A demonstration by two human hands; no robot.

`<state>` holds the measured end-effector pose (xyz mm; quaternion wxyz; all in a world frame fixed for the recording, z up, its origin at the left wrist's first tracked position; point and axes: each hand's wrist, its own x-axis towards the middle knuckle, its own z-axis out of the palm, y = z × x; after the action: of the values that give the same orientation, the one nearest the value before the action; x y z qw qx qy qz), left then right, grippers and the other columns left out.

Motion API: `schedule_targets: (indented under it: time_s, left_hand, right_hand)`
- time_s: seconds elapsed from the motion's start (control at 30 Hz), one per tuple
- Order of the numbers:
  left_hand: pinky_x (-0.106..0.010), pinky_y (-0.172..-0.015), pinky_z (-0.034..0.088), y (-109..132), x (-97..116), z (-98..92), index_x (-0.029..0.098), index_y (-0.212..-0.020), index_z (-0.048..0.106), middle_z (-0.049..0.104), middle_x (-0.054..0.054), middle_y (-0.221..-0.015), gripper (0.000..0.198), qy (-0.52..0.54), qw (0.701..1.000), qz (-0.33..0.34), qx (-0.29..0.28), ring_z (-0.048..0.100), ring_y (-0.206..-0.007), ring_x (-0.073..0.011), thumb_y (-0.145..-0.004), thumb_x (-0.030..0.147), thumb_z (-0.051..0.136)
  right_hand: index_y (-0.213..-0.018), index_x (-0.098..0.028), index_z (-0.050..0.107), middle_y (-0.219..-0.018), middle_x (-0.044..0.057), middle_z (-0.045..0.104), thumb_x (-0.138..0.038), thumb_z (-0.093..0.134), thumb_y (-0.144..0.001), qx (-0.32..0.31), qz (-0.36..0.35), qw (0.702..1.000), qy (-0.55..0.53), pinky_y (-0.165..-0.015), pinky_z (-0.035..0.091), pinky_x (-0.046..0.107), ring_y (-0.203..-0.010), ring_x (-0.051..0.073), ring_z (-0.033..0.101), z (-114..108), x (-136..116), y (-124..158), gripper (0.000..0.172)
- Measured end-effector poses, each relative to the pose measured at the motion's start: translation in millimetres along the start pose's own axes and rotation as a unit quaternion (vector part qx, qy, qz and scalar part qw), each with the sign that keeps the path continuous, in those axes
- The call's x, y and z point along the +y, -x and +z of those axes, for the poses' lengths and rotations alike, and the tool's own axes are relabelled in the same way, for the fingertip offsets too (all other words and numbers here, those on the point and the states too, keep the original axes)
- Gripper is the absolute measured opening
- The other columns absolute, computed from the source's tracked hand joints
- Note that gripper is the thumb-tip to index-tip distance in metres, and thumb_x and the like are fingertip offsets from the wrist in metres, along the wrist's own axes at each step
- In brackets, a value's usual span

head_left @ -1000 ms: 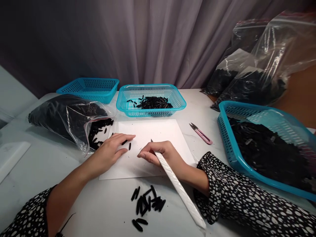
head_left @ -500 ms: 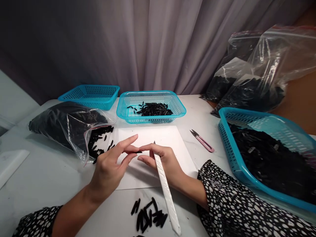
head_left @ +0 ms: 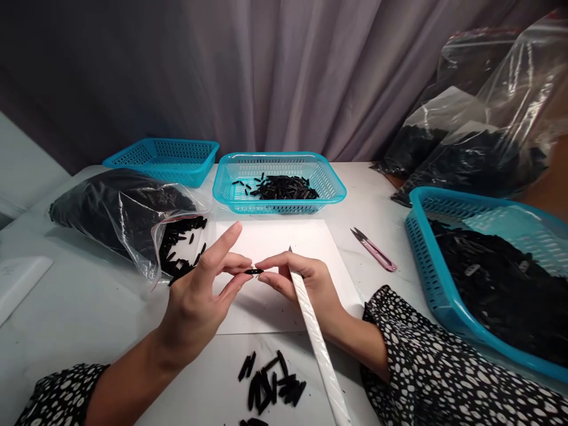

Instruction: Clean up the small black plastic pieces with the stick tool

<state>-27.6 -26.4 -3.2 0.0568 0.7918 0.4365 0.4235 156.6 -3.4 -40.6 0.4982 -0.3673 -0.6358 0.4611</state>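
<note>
Above the white paper (head_left: 270,316), a small narrow black piece (head_left: 254,271) with tiny pale dots is pinched between my two hands. My left hand (head_left: 199,296) grips its left end with thumb and fingertips, the index finger raised. The thumb and index fingertip of my right hand (head_left: 306,281) meet its right end. Tucked in that same hand is a long white-wrapped tool (head_left: 320,355) with a dark pointed tip; its kind I cannot make out. Below the paper lies a loose pile of black strips (head_left: 270,381).
Behind the paper stands a blue basket (head_left: 279,207) with black pieces. An open plastic bag (head_left: 110,213) spills more at left, before another blue basket (head_left: 164,177). Pink thread snips (head_left: 375,251), a large filled basket (head_left: 419,278) and bags (head_left: 479,148) are at right.
The black piece now shows its dotted face between my fingertips. My left index finger has risen. The whole view has shifted slightly, with the tool appearing farther right.
</note>
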Motion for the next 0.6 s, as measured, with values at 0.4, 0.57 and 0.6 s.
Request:
schedule_targets:
  time_s: [0.4, 0.57, 0.6]
  left_hand:
    - [-0.038, -0.079, 0.063, 2.8, 7.7, -2.5, 0.039, -0.150, 0.036, 0.079, 0.002, -0.092, 0.080, 0.067, 0.995, -0.079, 0.013, 0.076, -0.086, -0.0217, -0.084, 0.015, 0.075]
    - [-0.040, -0.085, 0.064, 2.8, 7.6, -2.6, 0.037, -0.149, 0.041, 0.080, 0.003, -0.095, 0.081, 0.079, 0.995, -0.061, 0.023, 0.077, -0.086, -0.0221, -0.081, 0.010, 0.077]
    - [-0.039, -0.087, 0.064, 2.7, 7.7, -2.8, 0.038, -0.149, 0.041, 0.080, 0.003, -0.099, 0.082, 0.077, 0.996, -0.045, 0.022, 0.077, -0.086, -0.0214, -0.081, 0.008, 0.077]
  right_hand:
    - [-0.089, -0.022, 0.078, -0.064, -0.001, 0.067, -0.030, 0.075, -0.085, 0.005, -0.001, 1.000, -0.017, -0.058, 0.046, 0.030, -0.057, 0.015, 0.056, 0.4, -0.5, 3.9, 0.009]
    - [-0.087, -0.022, 0.079, -0.071, 0.002, 0.074, -0.034, 0.075, -0.086, 0.009, 0.004, 1.000, -0.022, -0.060, 0.049, 0.031, -0.061, 0.016, 0.061, 1.5, 0.1, 4.2, 0.012]
    - [-0.087, -0.022, 0.079, -0.074, 0.003, 0.075, -0.035, 0.075, -0.086, 0.008, 0.004, 1.000, -0.024, -0.061, 0.049, 0.031, -0.063, 0.017, 0.062, 1.3, 0.1, 4.2, 0.013]
